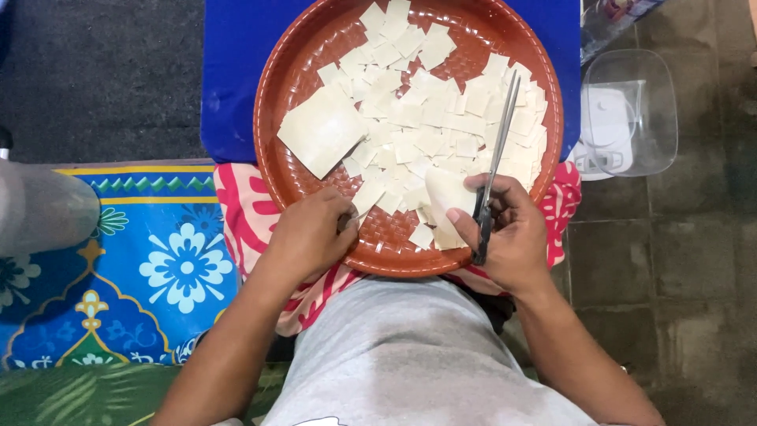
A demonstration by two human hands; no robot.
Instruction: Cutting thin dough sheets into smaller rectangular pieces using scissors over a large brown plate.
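Both hands curl: left [309,234] grips the tray [293,71] rim, right [509,229] grasps scissors [494,170].

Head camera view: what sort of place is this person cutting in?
Probably a home floor, used for food preparation: a patterned floral mat, grey floor tiles, and a round woven tray of cut dough squares.

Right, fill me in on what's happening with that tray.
A person sits with a round reddish-brown woven tray on their lap, piled with small pale square dough pieces and one larger uncut pale sheet. The right hand holds metal scissors with dark handles and a pale sheet piece. The left hand rests at the tray's near rim. A clear plastic container sits on the floor beside.
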